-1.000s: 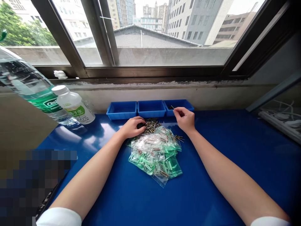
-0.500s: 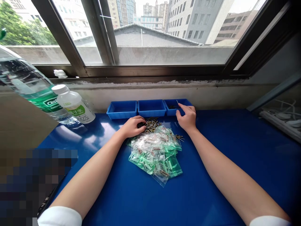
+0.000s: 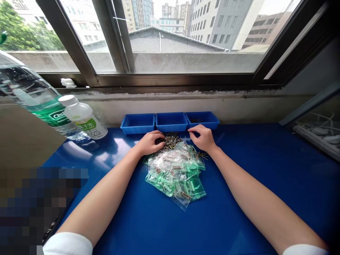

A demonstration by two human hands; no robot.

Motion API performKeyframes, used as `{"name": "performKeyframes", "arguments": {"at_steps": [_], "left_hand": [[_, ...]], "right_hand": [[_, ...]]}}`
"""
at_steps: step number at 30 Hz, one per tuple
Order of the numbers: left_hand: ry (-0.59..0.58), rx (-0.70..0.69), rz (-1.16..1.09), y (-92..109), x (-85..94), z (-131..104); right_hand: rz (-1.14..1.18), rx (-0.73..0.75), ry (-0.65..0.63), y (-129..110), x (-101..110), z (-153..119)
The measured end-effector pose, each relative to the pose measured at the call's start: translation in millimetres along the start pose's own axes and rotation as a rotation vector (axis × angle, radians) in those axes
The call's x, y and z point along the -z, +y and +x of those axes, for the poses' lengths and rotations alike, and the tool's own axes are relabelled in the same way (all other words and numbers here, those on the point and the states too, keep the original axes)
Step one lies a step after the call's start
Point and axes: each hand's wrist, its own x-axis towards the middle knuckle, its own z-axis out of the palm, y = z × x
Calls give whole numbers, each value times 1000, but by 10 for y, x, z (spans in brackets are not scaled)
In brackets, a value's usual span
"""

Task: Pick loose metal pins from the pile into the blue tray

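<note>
My left hand (image 3: 152, 142) rests at the left side of a pile of small metal pins or screws (image 3: 172, 139), its fingers curled at the pile; what they hold, if anything, is hidden. Right of the pile, my right hand (image 3: 203, 138) hovers just in front of the right blue bin (image 3: 209, 124), thumb and forefinger brought together, with nothing visible between them. A few dark pieces lie in that bin. The middle bin (image 3: 171, 126) and left bin (image 3: 138, 130) show bare insides. Clear and green plastic bags (image 3: 175, 170) with small parts lie in front of the pile.
A large water bottle (image 3: 45, 102) and a smaller white-capped bottle (image 3: 85, 118) stand at the left on the blue table (image 3: 159, 226). A power strip with cables (image 3: 318, 132) is at the right. The window (image 3: 172, 78) is behind the bins.
My right hand has left the right bin and moved left and toward me. The thin piece at its fingertips is no longer visible there. My left hand has barely moved.
</note>
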Motion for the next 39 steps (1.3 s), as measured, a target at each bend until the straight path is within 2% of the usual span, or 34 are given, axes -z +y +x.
{"name": "performKeyframes", "arguments": {"at_steps": [4,7,21,26,35,39], "left_hand": [[6,-9,2,1,1,1],[16,-17,-1,-8,-7,0],[14,-27,6,-12,-12,-5],[21,-33,3,-30,-25,-8],[27,-28,-3,-18,-20,-10],[25,-30,-6,-21,-21,-10]], "right_hand": [[147,-10,-250,-64,-63,-24],[160,-28,-361,-58,-89,-26],[74,-35,-493,46,47,29],[73,-111,-359,64,56,11],[51,-271,110,64,46,28],[-64,-269,227,98,78,43]]}}
